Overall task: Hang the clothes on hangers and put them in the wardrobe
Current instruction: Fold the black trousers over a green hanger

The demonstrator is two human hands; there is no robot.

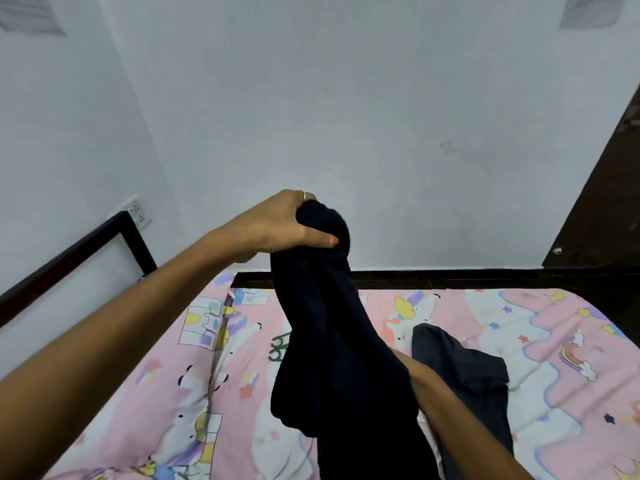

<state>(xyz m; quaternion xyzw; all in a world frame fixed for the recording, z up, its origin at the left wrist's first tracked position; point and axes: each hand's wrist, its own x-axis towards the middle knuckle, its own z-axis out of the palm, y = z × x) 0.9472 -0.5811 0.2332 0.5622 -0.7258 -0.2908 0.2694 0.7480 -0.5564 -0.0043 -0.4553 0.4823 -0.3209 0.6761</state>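
**A:** ok so where's the garment relative to the fingers?

**B:** The left hand (287,225) is raised in front of the white wall, clenched round a bunched top end of the dark navy, soft-knit garment (332,341). Thumb lies flat across the front of the bunch, the other fingers wrap over the top and behind. The rest of the cloth hangs down in a long loose drape above the bed.

**A:** and the right hand?

**B:** Can't tell. The forearm goes in behind the hanging cloth from the lower right and the hand itself is hidden, so no idea whether it's grasping anything.

**A:** anything else on the bed?

**B:** A second dark grey garment with a fine mesh-like weave (464,372) lies crumpled on the pink cartoon-print bedsheet (540,341), just right of the hanging one. A bit of green plastic hanger (278,348) with looped shapes peeks out left of the drape, flat on the sheet. Black bed frame (86,247) along the wall.
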